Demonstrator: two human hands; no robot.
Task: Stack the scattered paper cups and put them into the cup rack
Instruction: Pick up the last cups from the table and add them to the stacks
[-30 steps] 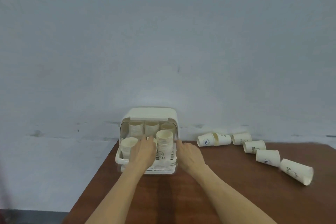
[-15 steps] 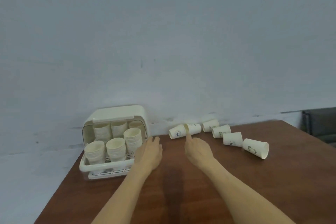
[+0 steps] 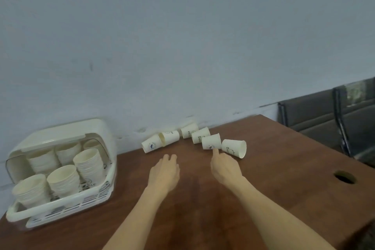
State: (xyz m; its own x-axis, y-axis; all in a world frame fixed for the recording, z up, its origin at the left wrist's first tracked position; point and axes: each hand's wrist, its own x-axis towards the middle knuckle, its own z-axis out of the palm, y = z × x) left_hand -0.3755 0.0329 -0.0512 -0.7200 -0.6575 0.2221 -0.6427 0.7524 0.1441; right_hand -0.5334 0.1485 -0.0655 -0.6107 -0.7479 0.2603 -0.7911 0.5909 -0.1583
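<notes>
Across a dark brown wooden table (image 3: 274, 178) set against a pale grey-blue wall (image 3: 182, 36), six paper cups (image 3: 211, 141) lie on their sides in a loose row along the far edge, from about 11 o'clock to 1 o'clock of the person's reach. At 9 o'clock the white cup rack (image 3: 60, 207), a slotted plastic basket with its domed lid (image 3: 60, 132) raised, stands at the table's left end and holds several upright stacks of cups (image 3: 63, 178). A round cable hole (image 3: 345, 177) marks the tabletop at 3 o'clock, and dark chairs (image 3: 324, 115) stand beyond the right corner by the wall.

Both bare forearms stretch forward over the wood. The left hand (image 3: 164, 172) is spread loosely, palm down, fingers relaxed and pointing toward the two cups nearest the rack, holding nothing and short of them. The right hand (image 3: 224, 166) extends a fingertip up to the second cup (image 3: 211, 141) from the right end of the row; whether it touches cannot be told. Its other fingers lie loosely folded, and it grips nothing.
</notes>
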